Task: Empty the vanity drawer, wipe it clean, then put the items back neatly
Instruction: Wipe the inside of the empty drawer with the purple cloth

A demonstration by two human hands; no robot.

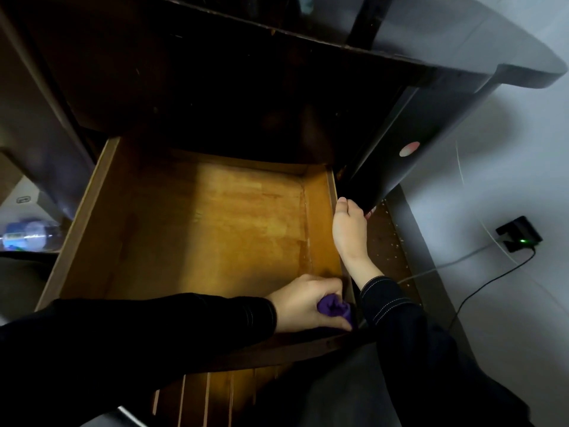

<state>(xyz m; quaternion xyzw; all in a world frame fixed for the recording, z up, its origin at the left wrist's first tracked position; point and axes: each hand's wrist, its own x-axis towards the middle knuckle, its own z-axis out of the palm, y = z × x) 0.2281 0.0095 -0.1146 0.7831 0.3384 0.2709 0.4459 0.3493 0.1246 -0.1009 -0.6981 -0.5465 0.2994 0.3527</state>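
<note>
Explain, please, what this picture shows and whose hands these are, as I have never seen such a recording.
No machine here: a person wears a camera on the head, so the one picture looks down at their own hands. Below is an open wooden drawer; no items show inside. The left hand holds a bunched purple cloth in its near right corner. The right hand holds the drawer's right wall. A black plug with a green light is at the right.
</note>
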